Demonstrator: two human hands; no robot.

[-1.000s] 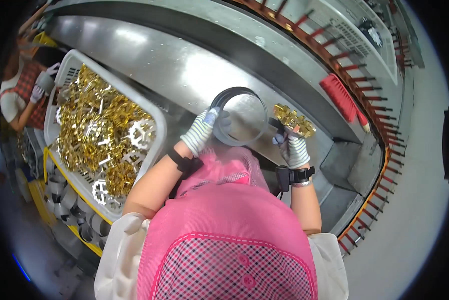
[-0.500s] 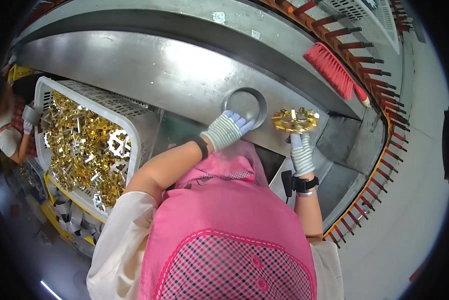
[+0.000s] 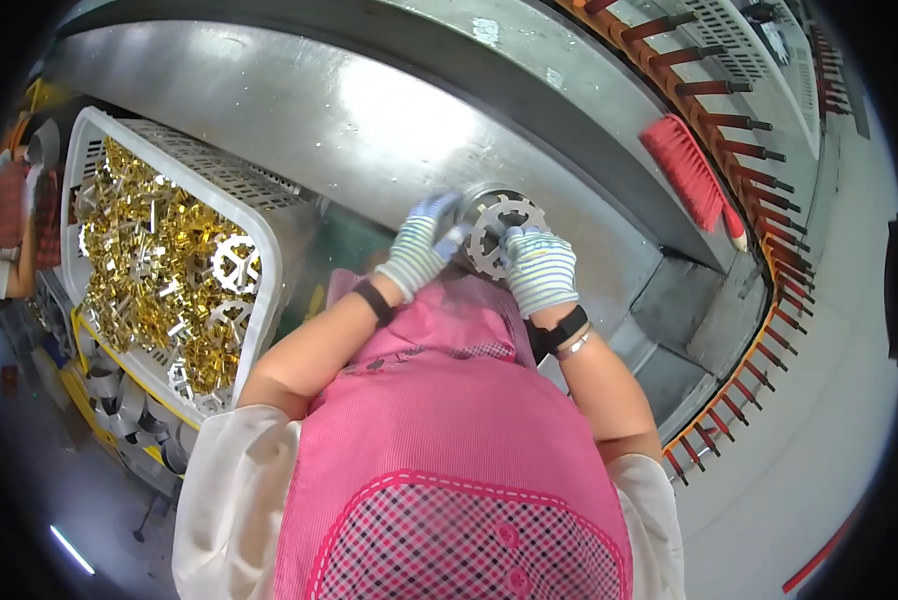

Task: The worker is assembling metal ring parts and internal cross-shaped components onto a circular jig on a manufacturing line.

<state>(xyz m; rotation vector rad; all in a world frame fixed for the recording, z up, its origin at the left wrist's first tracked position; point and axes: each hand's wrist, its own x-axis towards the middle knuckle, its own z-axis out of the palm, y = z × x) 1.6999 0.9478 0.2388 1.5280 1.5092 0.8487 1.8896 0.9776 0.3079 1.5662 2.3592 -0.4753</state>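
Observation:
My right hand, in a striped glove, grips a notched metal ring with its flat silver face showing. The ring is over a round, shallow metal pan on the steel bench and hides most of it. On the left, my left hand, gloved the same way and slightly blurred, has its fingers apart beside the edge of the ring and pan. Whether its fingertips touch either one, I cannot tell. At left, a white plastic basket is full of gold and silver metal parts, several of them toothed wheels.
A red brush lies on the ledge at right. Rows of upright rods follow a curving rail along the right side. Curved metal pieces are stacked below the basket. Another person is at the far left.
My right hand has come left from the bench's right side, bringing the part over the pan; gold tabs showed before, now a silver face. My left hand has shifted left off the pan's near rim.

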